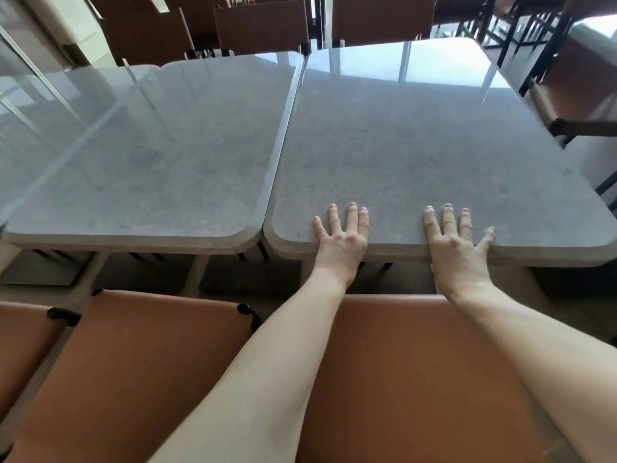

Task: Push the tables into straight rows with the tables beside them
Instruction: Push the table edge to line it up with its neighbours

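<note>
Two grey stone-topped tables stand side by side. The right table [417, 145] sits slightly nearer to me than the left table [150, 155], with a narrow seam between them. My left hand [342, 237] lies flat on the right table's near edge, fingers straight and spread. My right hand [457, 243] lies flat on the same edge further right, fingers spread too. Both forearms reach over a chair. A third grey tabletop [40, 105] adjoins the left table at the far left.
Two brown leather chairs [140, 362] [417, 379] stand just before the tables under my arms. More brown chairs [260, 28] line the far side. Another chair [574, 95] with black metal legs stands at the right. A pale wall runs at the upper left.
</note>
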